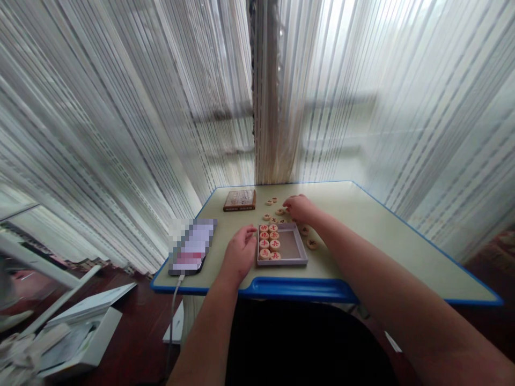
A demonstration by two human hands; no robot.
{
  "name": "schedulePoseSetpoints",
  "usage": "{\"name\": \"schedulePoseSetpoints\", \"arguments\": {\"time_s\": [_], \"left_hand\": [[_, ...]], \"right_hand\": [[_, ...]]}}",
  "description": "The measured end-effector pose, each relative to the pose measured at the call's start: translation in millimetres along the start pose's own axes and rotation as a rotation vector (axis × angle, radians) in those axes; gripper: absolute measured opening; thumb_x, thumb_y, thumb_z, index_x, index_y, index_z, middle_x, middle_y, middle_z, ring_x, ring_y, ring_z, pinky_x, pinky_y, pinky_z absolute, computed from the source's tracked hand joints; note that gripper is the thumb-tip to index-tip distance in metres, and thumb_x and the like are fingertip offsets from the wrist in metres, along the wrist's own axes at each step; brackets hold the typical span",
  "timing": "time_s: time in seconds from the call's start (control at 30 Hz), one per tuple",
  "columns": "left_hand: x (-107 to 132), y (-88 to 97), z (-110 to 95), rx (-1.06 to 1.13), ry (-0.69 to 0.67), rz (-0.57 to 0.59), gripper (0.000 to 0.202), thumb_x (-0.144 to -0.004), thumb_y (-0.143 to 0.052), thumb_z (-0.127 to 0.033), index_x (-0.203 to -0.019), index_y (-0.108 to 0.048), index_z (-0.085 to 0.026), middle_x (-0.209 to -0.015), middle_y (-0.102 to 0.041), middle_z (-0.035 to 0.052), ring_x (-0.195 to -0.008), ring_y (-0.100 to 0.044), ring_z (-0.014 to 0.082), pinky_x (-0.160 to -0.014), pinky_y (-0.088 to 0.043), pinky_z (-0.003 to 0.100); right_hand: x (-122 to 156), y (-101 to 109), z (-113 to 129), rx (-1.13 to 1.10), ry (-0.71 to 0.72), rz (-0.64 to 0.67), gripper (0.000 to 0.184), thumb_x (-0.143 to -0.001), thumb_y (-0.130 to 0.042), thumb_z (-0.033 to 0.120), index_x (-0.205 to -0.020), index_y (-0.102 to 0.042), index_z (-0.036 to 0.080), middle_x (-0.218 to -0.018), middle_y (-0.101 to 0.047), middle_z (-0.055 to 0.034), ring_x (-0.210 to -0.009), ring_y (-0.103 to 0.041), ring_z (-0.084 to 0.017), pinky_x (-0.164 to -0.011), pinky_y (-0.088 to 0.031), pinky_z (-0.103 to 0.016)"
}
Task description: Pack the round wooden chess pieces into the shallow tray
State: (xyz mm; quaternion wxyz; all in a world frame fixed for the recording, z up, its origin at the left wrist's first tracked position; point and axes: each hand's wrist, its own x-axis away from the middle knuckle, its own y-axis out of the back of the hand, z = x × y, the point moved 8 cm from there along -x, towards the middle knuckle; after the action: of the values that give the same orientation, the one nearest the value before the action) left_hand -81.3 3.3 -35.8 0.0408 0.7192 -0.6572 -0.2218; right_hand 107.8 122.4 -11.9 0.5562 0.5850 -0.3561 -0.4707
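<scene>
A shallow pale box tray (pixel 302 242) stands near the table's front edge. Two columns of round wooden Chinese chess pieces (pixel 274 245) with red characters fill its left side. Alongside the tray's left wall rests my left hand (pixel 241 246), its fingers loosely bent and apart, holding nothing. My right hand (pixel 301 207) reaches past the tray's far right corner, fingertips closed down on a Chinese chess piece (pixel 287 210); the thumb is hidden. More loose pieces, such as one dark-marked piece (pixel 311 244), lie behind and to the right of the tray.
A patterned flat box (pixel 240 200) lies at the table's back left. On the left edge is a phone (pixel 193 246) with a white charging cable (pixel 176 295). The light table (pixel 386 236) has a blue rim and front groove (pixel 300 288). Striped curtains (pixel 161 107) hang behind.
</scene>
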Motion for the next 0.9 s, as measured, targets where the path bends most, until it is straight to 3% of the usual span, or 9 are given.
{"name": "schedulePoseSetpoints", "arguments": {"time_s": [0.4,0.63,0.77,0.9], "left_hand": [[-1.7,-2.7,-1.6,-0.011,0.003,0.011,0.021,-0.077,-0.051,-0.015,-0.095,-0.062,-0.014,-0.112,-0.064,0.0117,-0.099,-0.062,0.0172,-0.09,-0.049,0.031],[-0.3,-1.3,-8.3,-0.035,0.001,0.017,0.02,-0.076,-0.052,-0.015,-0.093,-0.063,-0.013,-0.097,-0.068,0.0112,-0.091,-0.064,0.0185,-0.085,-0.051,0.033],[-0.9,-0.4,-8.7,-0.037,0.005,0.011,0.018,-0.077,-0.053,-0.015,-0.092,-0.062,-0.013,-0.101,-0.067,0.0117,-0.092,-0.064,0.0174,-0.085,-0.05,0.031],[-0.9,-0.3,-7.3,-0.044,0.031,0.02,0.022,-0.078,-0.054,-0.016,-0.098,-0.061,-0.012,-0.103,-0.067,0.0123,-0.094,-0.064,0.018,-0.085,-0.05,0.03]], "right_hand": [[16.8,14.8,12.6,-0.038,0.03,0.121,0.025,-0.078,-0.055,0.02,-0.094,-0.075,0.023,-0.083,-0.073,-0.0056,-0.084,-0.064,-0.022,-0.084,-0.044,-0.032],[22.2,19.3,10.9,-0.145,-0.029,0.081,0.025,-0.075,-0.062,0.021,-0.098,-0.069,0.016,-0.095,-0.07,-0.0096,-0.083,-0.063,-0.02,-0.075,-0.045,-0.03],[26.8,31.8,14.2,-0.291,-0.081,0.012,0.03,-0.078,-0.061,0.025,-0.107,-0.064,0.015,-0.09,-0.069,-0.0076,-0.072,-0.059,-0.015,-0.064,-0.043,-0.026],[29.8,36.4,31.2,-0.531,0.031,0.043,0.024,-0.081,-0.059,0.028,-0.103,-0.066,0.02,-0.077,-0.065,-0.0013,-0.058,-0.051,-0.009,-0.053,-0.038,-0.022]]}}
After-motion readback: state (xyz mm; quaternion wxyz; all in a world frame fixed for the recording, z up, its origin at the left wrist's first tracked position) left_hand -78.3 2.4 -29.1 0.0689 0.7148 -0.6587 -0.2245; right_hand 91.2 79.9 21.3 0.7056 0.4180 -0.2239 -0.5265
